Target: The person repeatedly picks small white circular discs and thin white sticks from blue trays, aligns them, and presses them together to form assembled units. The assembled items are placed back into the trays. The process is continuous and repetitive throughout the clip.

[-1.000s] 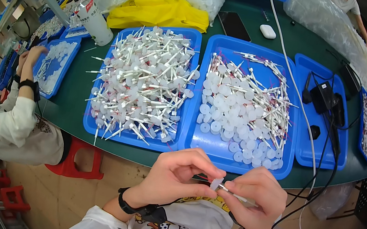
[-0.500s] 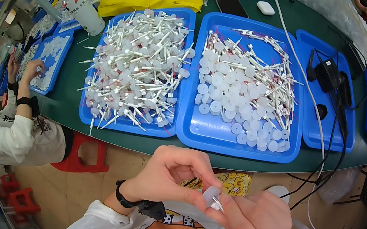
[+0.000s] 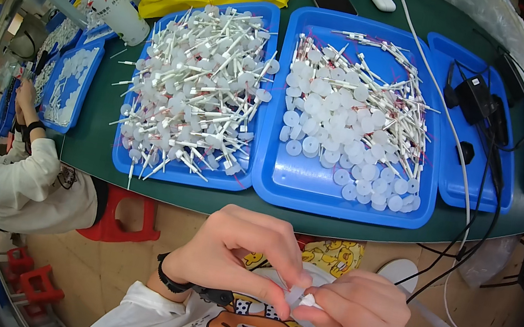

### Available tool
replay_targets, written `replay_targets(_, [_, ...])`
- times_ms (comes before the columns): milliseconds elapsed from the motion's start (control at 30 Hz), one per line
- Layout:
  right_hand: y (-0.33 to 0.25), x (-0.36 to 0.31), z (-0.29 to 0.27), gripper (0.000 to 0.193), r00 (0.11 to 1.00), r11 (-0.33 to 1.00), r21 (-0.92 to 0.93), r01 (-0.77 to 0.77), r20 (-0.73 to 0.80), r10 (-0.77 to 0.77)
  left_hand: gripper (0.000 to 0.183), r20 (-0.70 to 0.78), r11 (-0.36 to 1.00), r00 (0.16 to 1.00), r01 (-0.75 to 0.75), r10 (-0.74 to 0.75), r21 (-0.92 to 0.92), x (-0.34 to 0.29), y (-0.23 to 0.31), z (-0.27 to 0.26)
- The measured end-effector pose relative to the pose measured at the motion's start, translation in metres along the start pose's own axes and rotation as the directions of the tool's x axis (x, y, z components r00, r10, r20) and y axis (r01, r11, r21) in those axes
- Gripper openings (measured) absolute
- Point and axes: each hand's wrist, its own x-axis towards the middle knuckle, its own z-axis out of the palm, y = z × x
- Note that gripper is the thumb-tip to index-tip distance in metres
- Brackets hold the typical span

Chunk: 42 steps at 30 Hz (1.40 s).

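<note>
Two hands meet at the chest: left hand and right hand each pinch a small white cap and stick. Light, stiff plastic, probably slippery; best held by fingertips. Beyond, blue trays of parts on the green tabletop.

Small white part mostly hidden between fingertips.
</note>
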Motion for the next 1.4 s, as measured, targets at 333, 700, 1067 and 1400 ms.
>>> replay_targets(333, [0.004, -0.005, 0.002, 0.018, 0.965, 0.958, 0.118, -0.26, 0.059, 0.254, 0.023, -0.011, 0.988, 0.998, 0.06, -0.059, 0.144, -0.005, -0.004, 0.0])
replay_targets(700, [0.02, -0.002, 0.006, 0.038, 0.838, 0.813, 0.204, -0.545, 0.099, 0.537, 0.031, -0.297, 0.857, 0.955, 0.167, -0.017, 0.488, -0.01, 0.013, 0.003])
replay_targets(1067, [0.021, -0.011, -0.002, 0.021, 0.808, 0.807, -0.028, -0.589, 0.006, 0.59, 0.034, -0.415, 0.125, 0.645, 0.446, 0.642, 0.886, 0.013, 0.043, -0.069])
replay_targets(1400, [0.039, -0.014, -0.026, 0.006, 0.837, 0.751, -0.37, -0.547, -0.238, 0.493, 0.023, -0.147, 0.244, 0.975, 0.104, 0.165, 0.964, 0.022, -0.025, 0.002])
